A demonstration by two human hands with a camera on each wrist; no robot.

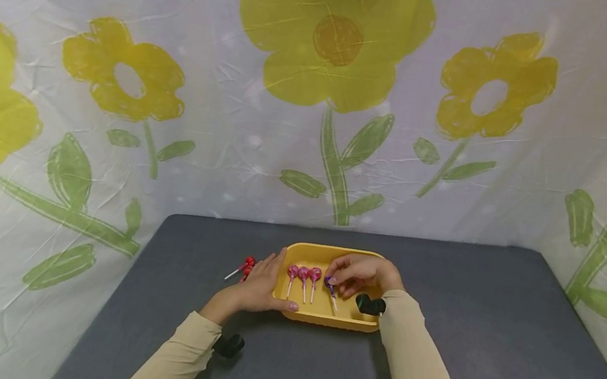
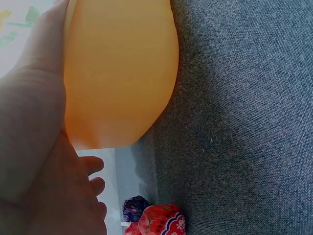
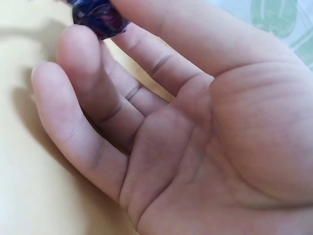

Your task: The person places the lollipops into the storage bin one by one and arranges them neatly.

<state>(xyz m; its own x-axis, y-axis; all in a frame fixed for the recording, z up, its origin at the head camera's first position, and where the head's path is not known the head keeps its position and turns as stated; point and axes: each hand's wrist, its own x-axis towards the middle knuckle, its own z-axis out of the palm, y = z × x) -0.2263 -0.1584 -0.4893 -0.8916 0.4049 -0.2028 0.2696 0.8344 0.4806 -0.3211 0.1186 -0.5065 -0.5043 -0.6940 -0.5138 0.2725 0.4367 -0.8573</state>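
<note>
While pinching the purple lollipop [image 1: 331,290] by its head in the right hand [image 1: 360,272], points the stick nearward; rests the left hand [image 1: 259,286], spread, on the tray [image 1: 314,318].

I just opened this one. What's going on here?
A person is handling lollipops at a yellow tray on a dark table. Their right hand pinches a purple lollipop by its wrapped head inside the tray, while their left hand rests against the tray's left side. Three pink lollipops lie in a row in the tray, sticks toward the person. More lollipops, red ones among them, are on the table beyond the left hand.
</note>
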